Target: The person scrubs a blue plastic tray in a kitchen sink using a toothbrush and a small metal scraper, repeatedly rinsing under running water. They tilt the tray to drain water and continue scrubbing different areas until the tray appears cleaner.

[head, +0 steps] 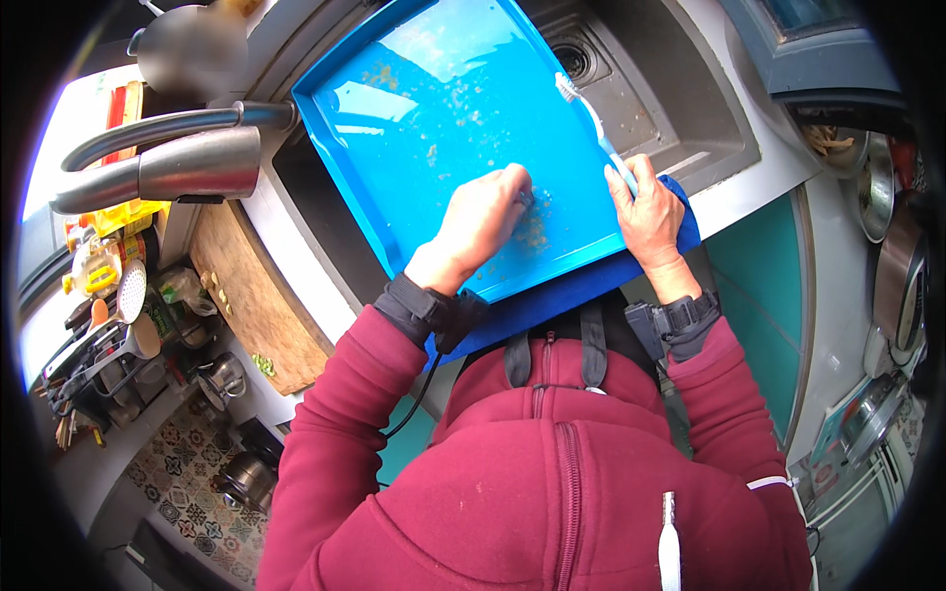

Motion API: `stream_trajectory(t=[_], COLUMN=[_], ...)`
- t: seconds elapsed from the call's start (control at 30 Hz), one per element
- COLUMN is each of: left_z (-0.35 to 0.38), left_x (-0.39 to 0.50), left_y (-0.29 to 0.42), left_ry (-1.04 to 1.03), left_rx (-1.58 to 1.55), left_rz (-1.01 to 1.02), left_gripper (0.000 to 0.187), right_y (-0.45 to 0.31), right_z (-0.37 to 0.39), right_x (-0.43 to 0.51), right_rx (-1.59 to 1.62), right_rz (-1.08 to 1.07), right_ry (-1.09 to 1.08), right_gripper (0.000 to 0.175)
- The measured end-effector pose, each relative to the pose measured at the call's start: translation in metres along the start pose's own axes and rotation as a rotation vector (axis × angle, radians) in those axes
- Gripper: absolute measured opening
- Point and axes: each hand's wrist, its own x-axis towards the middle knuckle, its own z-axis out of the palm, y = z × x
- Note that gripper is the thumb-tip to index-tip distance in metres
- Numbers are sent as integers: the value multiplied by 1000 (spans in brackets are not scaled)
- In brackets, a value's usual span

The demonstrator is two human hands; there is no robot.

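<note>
A blue plastic tray (421, 162) lies tilted across a kitchen sink (709, 118). Brownish residue and wet spots mark its floor. My left hand (480, 214) rests inside the tray, fingers curled down near a brown patch of residue (536, 230). A small bluish bit shows at its fingertips; I cannot tell whether it is held. My right hand (652, 210) grips a white and pale-blue toothbrush (595, 122) beside the tray's right rim, bristles towards the far side. Dark blue cloth (539, 314) hangs under the tray's near edge.
A steel faucet (199, 162) reaches out left of the sink. Beyond it lies a wooden cutting board (255, 295) with chopped green bits, near several cooking utensils (122, 325). The sink drain (573, 60) shows right of the tray. Metal bowls (876, 188) stand at the far right.
</note>
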Motion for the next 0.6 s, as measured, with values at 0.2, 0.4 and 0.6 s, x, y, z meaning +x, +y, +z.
stream_trajectory(t=[0.2, 0.4, 0.6], left_z=[18, 17, 14], left_x=[-9, -3, 0], left_y=[14, 13, 24], left_ry=[-218, -243, -318], left_rx=[-3, 26, 80], left_rz=[160, 159, 275], left_gripper=[10, 9, 7], right_y=[0, -1, 0], right_z=[1, 1, 1], right_x=[0, 0, -1], right_rx=[-13, -10, -10], right_rz=[0, 0, -4], right_ry=[12, 15, 24], right_gripper=[26, 26, 26])
